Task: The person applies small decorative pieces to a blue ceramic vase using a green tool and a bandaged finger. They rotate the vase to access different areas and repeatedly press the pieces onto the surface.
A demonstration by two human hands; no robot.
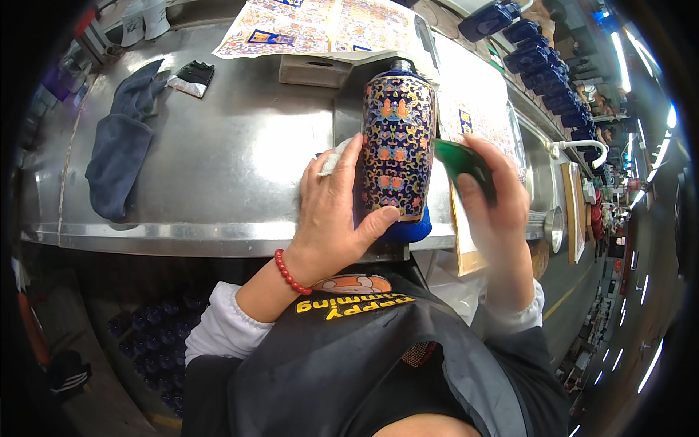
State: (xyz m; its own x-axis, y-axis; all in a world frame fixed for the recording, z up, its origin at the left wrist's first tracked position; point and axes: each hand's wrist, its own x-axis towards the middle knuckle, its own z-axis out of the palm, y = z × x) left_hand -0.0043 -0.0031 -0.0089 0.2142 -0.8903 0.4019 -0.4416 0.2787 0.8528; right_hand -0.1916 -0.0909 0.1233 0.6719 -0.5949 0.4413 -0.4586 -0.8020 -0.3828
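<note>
A dark blue ceramic bottle [397,149] covered with a colourful floral pattern lies on its side near the bench's front edge, its neck pointing away from me. Under its near end shows a bright blue pad [416,229]. My left hand [324,200] grips the bottle from the left, its thumb on the near end; a small whitish cloth [333,159] is tucked at the fingers. Between the fingers and thumb of my right hand [502,200] is a flat green scraper [457,159], close to the bottle's right side.
Patterned decal sheets [313,29] lie at the back above a grey block [313,71], with more sheets to the right. A dark cloth [120,153] rests on the metal bench [218,124]. Several blue bottles [542,73] line the far right, beyond a sink tap [593,146].
</note>
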